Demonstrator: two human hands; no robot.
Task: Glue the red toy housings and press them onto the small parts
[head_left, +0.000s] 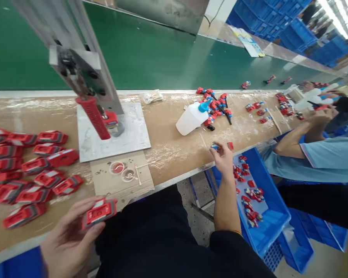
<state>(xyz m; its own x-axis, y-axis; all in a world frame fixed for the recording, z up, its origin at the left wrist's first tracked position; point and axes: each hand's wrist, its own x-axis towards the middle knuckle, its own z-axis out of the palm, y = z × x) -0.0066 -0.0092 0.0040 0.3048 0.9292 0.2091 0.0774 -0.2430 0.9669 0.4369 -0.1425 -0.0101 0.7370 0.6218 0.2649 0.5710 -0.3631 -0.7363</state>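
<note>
Fingers of your left hand (71, 237) are wrapped around a red toy car body (101, 211), which you hold tilted in front of the bench (169, 152) in the head view. Your right hand (224, 159) reaches to the bench's near edge, thumb and fingertips drawn together at a small blue piece (214, 147); you cannot tell whether they grip it or merely touch it. A small red piece (230, 146) lies just beside that hand. To your left, more red car bodies (49, 178) lie grouped near a lever press with a red handle (96, 119). Before the press, cardboard (103, 187) bears two small cups (117, 167) and some swabs. A white bottle (190, 119) lies tilted against a pile of red, blue and black parts (220, 105). Below your right forearm, a blue bin (274, 197) holds small red figures. At far right, a co-worker's hands (321, 114) hold a part.
</note>
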